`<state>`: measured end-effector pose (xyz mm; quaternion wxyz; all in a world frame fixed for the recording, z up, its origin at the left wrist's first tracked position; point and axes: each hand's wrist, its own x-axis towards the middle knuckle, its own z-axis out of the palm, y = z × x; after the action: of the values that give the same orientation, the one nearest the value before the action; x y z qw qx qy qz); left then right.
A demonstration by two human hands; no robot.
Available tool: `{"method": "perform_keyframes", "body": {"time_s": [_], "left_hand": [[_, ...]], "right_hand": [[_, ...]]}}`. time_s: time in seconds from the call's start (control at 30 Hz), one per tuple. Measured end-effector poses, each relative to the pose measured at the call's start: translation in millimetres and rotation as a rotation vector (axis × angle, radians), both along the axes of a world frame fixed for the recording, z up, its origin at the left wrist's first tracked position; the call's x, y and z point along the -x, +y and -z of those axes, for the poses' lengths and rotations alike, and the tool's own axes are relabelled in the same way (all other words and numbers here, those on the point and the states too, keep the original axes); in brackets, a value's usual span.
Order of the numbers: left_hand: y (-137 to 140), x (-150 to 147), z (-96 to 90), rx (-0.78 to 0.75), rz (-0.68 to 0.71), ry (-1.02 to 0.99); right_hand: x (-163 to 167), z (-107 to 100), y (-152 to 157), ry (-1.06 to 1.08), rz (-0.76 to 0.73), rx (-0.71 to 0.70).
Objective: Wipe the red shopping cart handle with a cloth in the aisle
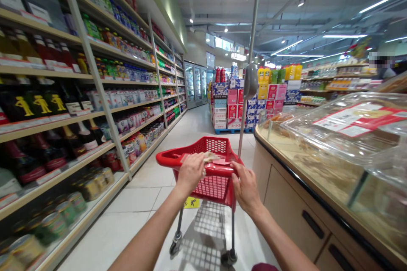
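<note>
A red plastic shopping cart [211, 187] with a mesh basket stands on the tiles in front of me. My left hand [191, 172] is closed over a crumpled off-white cloth [210, 157], pressing it onto the cart's red handle [222, 170]. Part of the cloth sticks out past the fingertips; the rest is hidden under the hand. At the handle's right end, my right hand [245, 184] has its fingers curled round the red bar.
Shelves of bottles and cans [127, 80] line the left side. On the right runs a counter [286, 203] with clear plastic covers [346, 135]. Stacked drink cartons [233, 106] stand ahead, near a thin upright pole [251, 42]. A person [383, 67] is far right.
</note>
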<state>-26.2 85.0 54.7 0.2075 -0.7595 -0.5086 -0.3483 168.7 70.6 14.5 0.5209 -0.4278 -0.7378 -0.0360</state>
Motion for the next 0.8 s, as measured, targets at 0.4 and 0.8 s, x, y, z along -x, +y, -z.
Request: {"method": "perform_keyframes", "body": {"time_s": [0.4,0.8], "left_hand": [[1.5,-43.2,2.9,0.001,0.144,0.084],[-1.5,-50.9,9.2,-0.034,0.192,0.138]], "right_hand": [[-8.2,3.0,-0.2,0.053,-0.093,-0.014],[-5.6,2.9,-5.6,0.072,-0.071,-0.015]]}}
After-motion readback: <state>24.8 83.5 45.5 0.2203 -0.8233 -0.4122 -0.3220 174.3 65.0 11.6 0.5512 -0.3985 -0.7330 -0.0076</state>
